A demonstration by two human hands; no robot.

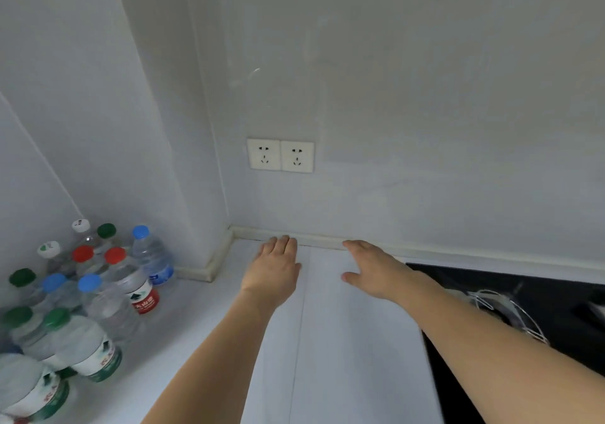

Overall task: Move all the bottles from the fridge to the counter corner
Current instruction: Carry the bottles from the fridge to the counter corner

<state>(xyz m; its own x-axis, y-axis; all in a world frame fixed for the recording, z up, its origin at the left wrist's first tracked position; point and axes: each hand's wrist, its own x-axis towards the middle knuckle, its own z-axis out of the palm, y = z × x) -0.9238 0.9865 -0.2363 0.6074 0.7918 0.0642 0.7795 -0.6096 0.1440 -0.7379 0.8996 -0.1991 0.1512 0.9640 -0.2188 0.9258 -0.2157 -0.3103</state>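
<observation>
Head view: left hand (274,268) and right hand (371,271) flat, empty, apart on counter (343,341); a careless sweep could topple crowded bottles (85,296).

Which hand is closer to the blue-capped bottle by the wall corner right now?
Left. The left hand lies flat on the counter just right of the blue-capped bottle; the right hand is farther right, beside the black cooktop.

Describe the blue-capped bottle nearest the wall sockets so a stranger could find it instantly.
Start at the cluster of bottles standing in the counter's left corner. Go to the cluster's right edge, the side toward the wall sockets. The bottle there has a blue cap and blue label; its red-capped neighbour wears a red label.
</observation>
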